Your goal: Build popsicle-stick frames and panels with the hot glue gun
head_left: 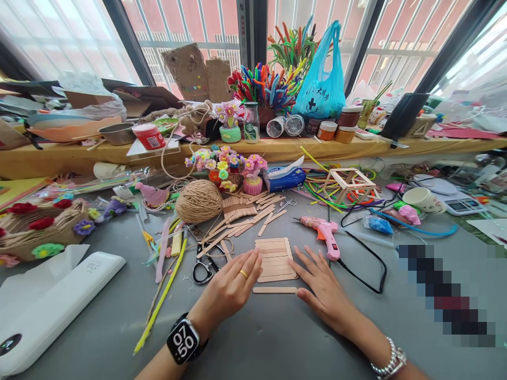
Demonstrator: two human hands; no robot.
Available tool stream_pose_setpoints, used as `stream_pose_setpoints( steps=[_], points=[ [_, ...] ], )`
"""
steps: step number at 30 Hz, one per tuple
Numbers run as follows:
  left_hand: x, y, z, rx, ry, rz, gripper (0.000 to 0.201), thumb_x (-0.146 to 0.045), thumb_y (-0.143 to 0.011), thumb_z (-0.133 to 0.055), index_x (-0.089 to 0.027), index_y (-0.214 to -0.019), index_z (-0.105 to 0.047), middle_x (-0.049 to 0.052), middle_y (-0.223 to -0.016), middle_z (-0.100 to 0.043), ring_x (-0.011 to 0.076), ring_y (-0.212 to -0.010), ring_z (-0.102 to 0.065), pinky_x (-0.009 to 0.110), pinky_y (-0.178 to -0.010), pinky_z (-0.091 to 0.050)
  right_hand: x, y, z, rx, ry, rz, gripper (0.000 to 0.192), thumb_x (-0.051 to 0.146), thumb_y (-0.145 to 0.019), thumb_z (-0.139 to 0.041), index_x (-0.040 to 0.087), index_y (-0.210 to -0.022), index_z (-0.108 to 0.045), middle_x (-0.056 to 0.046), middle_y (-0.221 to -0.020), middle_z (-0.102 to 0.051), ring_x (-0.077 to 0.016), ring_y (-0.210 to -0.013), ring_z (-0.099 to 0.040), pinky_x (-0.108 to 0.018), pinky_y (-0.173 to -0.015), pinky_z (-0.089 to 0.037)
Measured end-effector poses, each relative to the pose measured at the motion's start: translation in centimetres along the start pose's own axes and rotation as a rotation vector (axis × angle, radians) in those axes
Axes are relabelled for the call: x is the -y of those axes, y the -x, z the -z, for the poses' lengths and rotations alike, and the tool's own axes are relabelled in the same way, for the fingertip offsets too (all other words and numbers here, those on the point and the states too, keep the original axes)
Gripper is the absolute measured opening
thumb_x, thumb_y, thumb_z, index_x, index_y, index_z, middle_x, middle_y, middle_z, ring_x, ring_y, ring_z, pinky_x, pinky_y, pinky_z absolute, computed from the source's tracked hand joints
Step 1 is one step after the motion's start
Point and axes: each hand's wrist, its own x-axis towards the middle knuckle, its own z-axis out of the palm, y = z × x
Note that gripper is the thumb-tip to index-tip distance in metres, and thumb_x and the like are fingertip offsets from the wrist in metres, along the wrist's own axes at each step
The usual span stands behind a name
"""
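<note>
Low in the frame, both hands lie flat and unclenched on the grey table (277, 338): left hand (232, 287) and right hand (322, 290) flank a raft of popsicle sticks (274, 258) at centre, fingertips touching its edges. Beyond sit scissors (203, 266), a pink glue gun (325, 235), then a twine ball (198, 201).

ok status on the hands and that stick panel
Left hand and right hand flat, flanking stick panel. Loose stick lies just below. Scissors beside left hand.

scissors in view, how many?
2: black-handled scissors left of the left hand; small scissors behind the stick panel. Clutter may hide more.
</note>
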Motion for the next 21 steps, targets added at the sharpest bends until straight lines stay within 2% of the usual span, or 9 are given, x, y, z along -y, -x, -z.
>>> stream_pose_setpoints(
  steps=[6, 10, 17, 21],
  points=[
    [-0.39, 0.21, -0.93, 0.102, -0.057, -0.086, 0.03, -0.009, -0.083, -0.04, -0.003, -0.11, -0.05, 0.017, -0.116, -0.055, 0.0244, -0.105, -0.052, 0.033, -0.084, -0.047, -0.01, 0.04, -0.04, 0.015, -0.001, -0.007, 0.057, 0.052, -0.082, -0.035, 0.031, -0.133, -0.021, 0.0, -0.141, -0.02, -0.0271, -0.129, -0.013, -0.054, -0.1, -0.021],
    [-0.3, 0.31, -0.99, 0.114, -0.074, -0.085, 0.03, -0.008, -0.083, -0.037, -0.003, -0.11, -0.05, 0.016, -0.116, -0.055, 0.0246, -0.106, -0.051, 0.034, -0.086, -0.046, -0.01, 0.06, -0.02, 0.045, -0.007, -0.015, 0.057, 0.052, -0.082, -0.034, 0.032, -0.134, -0.019, 0.0, -0.142, -0.018, -0.0274, -0.129, -0.011, -0.055, -0.099, -0.021],
    [-0.21, 0.05, -1.21, 0.234, -0.01, -0.093, 0.036, -0.003, -0.083, -0.025, -0.002, -0.109, -0.051, 0.017, -0.113, -0.057, 0.0232, -0.103, -0.054, 0.032, -0.084, -0.047, 0.05, 0.05, 0.2, 0.068, -0.017, -0.021, 0.058, 0.052, -0.083, -0.033, 0.032, -0.134, -0.017, 0.0, -0.142, -0.016, -0.0272, -0.129, -0.009, -0.055, -0.1, -0.019],
    [-0.25, 0.12, -1.09, 0.252, 0.0, -0.122, 0.037, -0.003, -0.083, -0.025, -0.001, -0.107, -0.052, 0.017, -0.112, -0.057, 0.0239, -0.103, -0.054, 0.032, -0.083, -0.048, 0.1, 0.04, 0.24, 0.069, -0.016, -0.024, 0.058, 0.052, -0.082, -0.034, 0.031, -0.134, -0.018, 0.0, -0.142, -0.016, -0.0272, -0.129, -0.01, -0.055, -0.1, -0.019]
  ],
)
